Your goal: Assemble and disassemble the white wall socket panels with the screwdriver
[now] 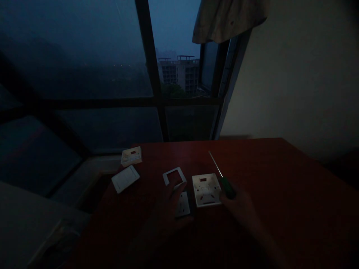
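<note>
My right hand [238, 203] is closed around the green handle of a screwdriver [227, 188], whose thin metal shaft points away toward the window. Just left of that hand, a white square wall box [206, 189] lies open side up on the table. My left hand [168, 209] has its fingers and thumb on either side of a pale socket plate [184, 204], which it partly covers. Beyond the left fingertips lies a white square frame [168, 175] with an open middle. Dim light blurs the finger details.
On the reddish-brown table [252, 157], a second white wall box [131, 156] and a white rectangular plate [125, 179] lie near the left edge. Dark-framed windows [157, 74] stand behind, with a cloth [230, 18] hanging above. A pale wall [297, 82] rises at right.
</note>
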`<state>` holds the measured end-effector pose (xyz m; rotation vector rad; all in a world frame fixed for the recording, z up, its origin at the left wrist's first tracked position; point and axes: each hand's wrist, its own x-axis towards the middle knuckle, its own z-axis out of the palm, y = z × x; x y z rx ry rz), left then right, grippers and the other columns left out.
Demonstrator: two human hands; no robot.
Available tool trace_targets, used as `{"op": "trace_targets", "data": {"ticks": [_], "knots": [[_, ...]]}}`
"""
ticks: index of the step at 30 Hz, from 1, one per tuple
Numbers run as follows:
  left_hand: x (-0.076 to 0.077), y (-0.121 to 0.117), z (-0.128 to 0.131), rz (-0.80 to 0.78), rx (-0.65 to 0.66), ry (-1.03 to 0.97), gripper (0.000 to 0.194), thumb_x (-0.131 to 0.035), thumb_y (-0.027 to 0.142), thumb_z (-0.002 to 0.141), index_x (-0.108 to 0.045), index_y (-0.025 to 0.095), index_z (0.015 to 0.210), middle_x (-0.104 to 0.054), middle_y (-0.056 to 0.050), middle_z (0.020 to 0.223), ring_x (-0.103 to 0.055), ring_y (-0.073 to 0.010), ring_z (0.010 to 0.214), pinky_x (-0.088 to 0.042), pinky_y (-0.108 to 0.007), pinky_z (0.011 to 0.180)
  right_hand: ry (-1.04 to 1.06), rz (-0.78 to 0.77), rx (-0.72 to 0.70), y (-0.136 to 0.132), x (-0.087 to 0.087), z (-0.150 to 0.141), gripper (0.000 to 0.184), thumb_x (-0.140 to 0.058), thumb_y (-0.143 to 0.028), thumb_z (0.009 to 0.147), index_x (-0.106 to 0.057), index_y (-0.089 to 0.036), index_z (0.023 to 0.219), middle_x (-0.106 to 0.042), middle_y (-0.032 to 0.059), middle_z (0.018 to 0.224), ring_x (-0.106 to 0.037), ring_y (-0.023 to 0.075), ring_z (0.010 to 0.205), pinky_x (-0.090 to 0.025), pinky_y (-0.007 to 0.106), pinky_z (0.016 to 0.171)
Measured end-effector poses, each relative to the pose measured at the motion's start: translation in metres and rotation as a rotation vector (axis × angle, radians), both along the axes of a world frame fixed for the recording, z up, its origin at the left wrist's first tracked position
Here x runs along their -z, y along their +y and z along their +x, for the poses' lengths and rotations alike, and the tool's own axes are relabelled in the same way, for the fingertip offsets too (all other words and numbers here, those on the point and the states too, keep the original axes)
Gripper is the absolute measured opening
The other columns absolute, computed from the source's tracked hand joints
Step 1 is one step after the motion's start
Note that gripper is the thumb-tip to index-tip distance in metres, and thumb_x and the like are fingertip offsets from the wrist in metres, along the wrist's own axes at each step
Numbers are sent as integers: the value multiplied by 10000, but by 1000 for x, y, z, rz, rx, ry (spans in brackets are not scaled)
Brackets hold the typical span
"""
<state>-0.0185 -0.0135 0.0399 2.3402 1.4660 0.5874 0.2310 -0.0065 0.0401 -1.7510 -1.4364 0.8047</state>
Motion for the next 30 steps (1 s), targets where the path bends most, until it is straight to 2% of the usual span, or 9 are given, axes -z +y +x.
{"op": "trace_targets", "data": {"ticks": [2,5,9,12,16,20,25,30], "knots": [[-7,4,9,28,36,-17,975,-813,370,597,-266,307,1402,-235,-101,1483,-281,-344,1326,-344,-508,1037,8,34,-47,1,-5,-7,268,-553,-307,695,-683,-182,893,-683,11,701,-603,179,607,-444,236,536],[-20,12,18,62,113,3,876,-796,336,622,-333,316,1365,-284,-81,1459,-297,-323,1319,-328,-491,1050,43,73,-115,5,-12,-17,254,-533,-285,706,-672,-182,893,-681,10,729,-602,180,639,-456,236,564],[-31,36,10,86,80,-13,806,-782,300,617,-395,305,1324,-382,-71,1386,-406,-294,1241,-373,-440,1025,118,99,-121,10,-14,-22,301,-538,-337,738,-662,-176,959,-699,33,811,-618,208,703,-482,273,639],[-32,65,-12,104,-50,-20,653,-715,292,690,-439,291,1281,-477,-53,1296,-487,-274,1166,-416,-426,983,141,92,-101,13,-2,-22,352,-536,-402,758,-663,-169,989,-706,49,855,-629,231,756,-493,304,690],[-31,108,-48,56,-287,66,499,-606,293,785,-455,224,1255,-530,-85,1227,-539,-276,1103,-475,-401,889,160,56,-90,13,24,-21,372,-538,-416,755,-663,-167,1001,-712,66,915,-646,254,837,-502,341,766],[-27,135,-73,49,-314,145,532,-628,282,739,-462,191,1236,-536,-104,1210,-541,-305,1086,-455,-426,892,148,20,-71,12,40,-20,397,-555,-427,742,-665,-161,1015,-708,89,983,-649,272,897,-491,373,827],[-20,144,-87,84,-227,176,537,-592,152,704,-469,163,1227,-500,-111,1255,-468,-291,1179,-388,-412,984,150,21,-108,11,42,-19,370,-549,-405,753,-661,-173,1019,-711,77,978,-650,264,893,-492,363,820],[-17,128,-80,163,-198,183,483,-477,80,752,-462,157,1229,-414,-121,1338,-389,-280,1248,-318,-441,1046,144,27,-116,11,45,-18,362,-548,-388,761,-645,-190,1048,-698,71,1032,-637,264,943,-471,367,863]]}}
